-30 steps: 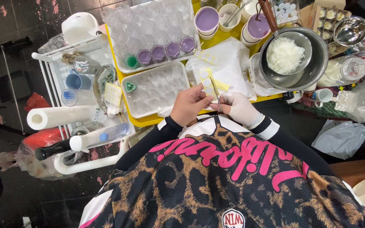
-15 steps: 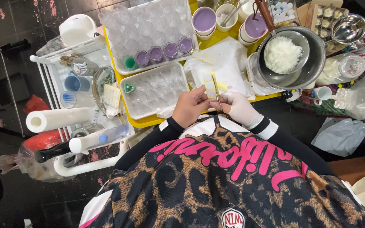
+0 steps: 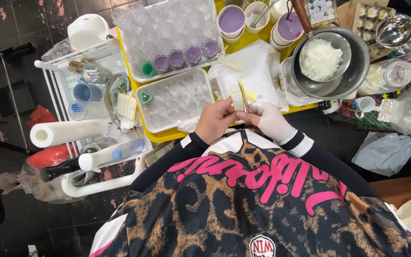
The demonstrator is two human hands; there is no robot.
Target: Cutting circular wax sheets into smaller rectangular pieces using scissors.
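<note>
My bare left hand (image 3: 216, 120) and my white-gloved right hand (image 3: 271, 121) meet close to my chest, over the front edge of the yellow tray (image 3: 167, 136). Both pinch a narrow yellow sticker strip (image 3: 244, 99) that stands up between the fingertips. Just beyond the hands lies a white plastic sheet (image 3: 258, 71) with another strip of round stickers (image 3: 230, 61) on it. To the left sits a clear tray of small empty cups (image 3: 177, 97) with one green piece in its corner.
A larger clear cup tray (image 3: 167, 33) holds purple and green fillings. Purple-filled bowls (image 3: 231, 21) stand behind it. At the right is a metal bowl (image 3: 353, 71) with a strainer of white shreds. A white cart (image 3: 96, 138) with a paper towel roll and bottles stands left.
The hands stay together on the strip, with only small finger movement. The view has shifted slightly.
</note>
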